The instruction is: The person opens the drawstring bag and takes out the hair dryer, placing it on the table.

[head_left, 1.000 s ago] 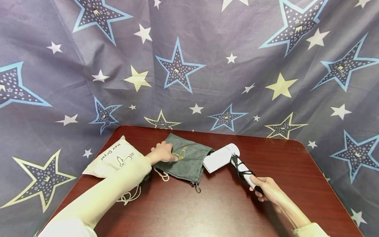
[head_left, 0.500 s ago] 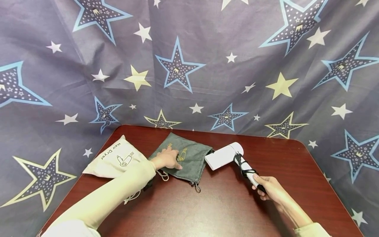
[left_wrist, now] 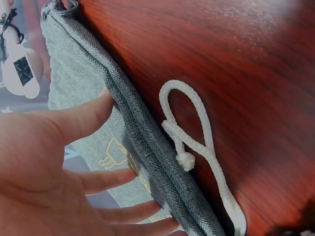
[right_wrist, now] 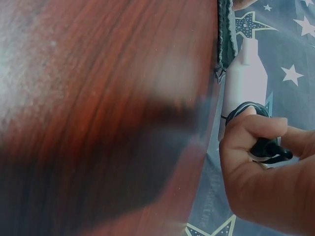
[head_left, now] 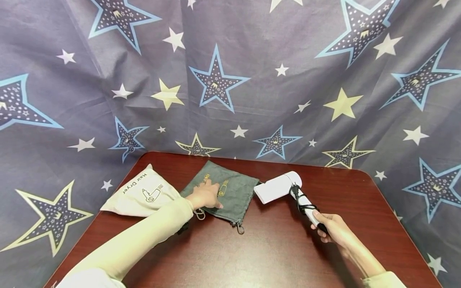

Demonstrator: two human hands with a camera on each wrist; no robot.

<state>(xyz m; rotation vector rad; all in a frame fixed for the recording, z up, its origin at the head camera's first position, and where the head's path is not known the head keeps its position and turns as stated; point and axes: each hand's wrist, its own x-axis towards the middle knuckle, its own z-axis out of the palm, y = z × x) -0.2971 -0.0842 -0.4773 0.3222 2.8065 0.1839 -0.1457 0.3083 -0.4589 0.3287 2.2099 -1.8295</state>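
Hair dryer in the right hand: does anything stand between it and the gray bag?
Nothing visible does. The hair dryer, held in the right hand, has its nozzle close beside the gray bag; whether they touch is unclear. The left hand is over the bag's far side from the dryer.

- Looks bright and even in head view, with pale glare on table [head_left: 245, 260].
- Burns nearly white on hair dryer [head_left: 276, 188] and left sleeve [head_left: 137, 241].
- Is darker in right wrist view, with a wide, blurred shadow.
- Shows cord [left_wrist: 210, 153] rather sharply in left wrist view.
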